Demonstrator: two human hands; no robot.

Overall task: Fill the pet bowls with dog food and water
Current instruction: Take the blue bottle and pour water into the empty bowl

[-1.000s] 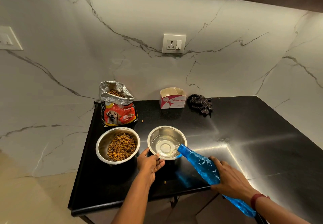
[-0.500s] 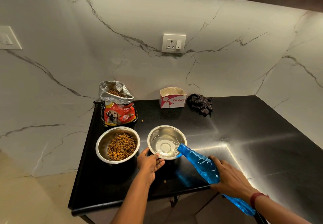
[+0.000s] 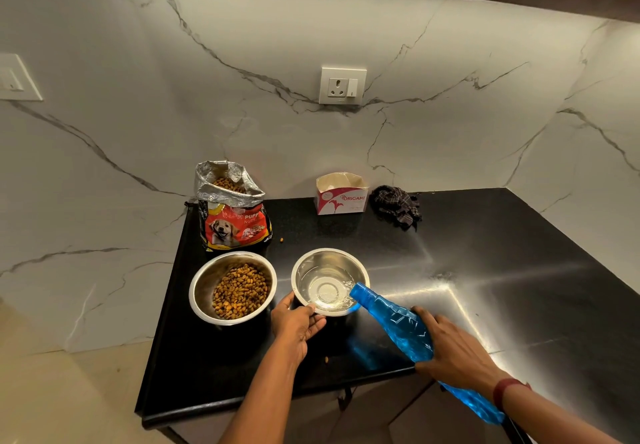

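Both bowls, the kibble bowl (image 3: 232, 288) and the water bowl (image 3: 329, 281), are shiny polished steel. The bottle (image 3: 394, 326) is translucent blue plastic. The desk (image 3: 485, 270) is glossy black stone; the food bag (image 3: 232, 208) crinkled foil; the box (image 3: 341, 194) matt cardboard.

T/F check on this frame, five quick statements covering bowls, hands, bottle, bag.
1. The left steel bowl holds kibble. True.
2. The right hand tips a blue bottle with its mouth at the right steel bowl. True.
3. The left hand is lifting the dog food bag. False: it grips the near rim of the right steel bowl; the bag stands untouched behind the bowls.
4. The dog food bag is sealed. False: its top is open and kibble shows inside.
5. The right steel bowl has clear water in it. True.
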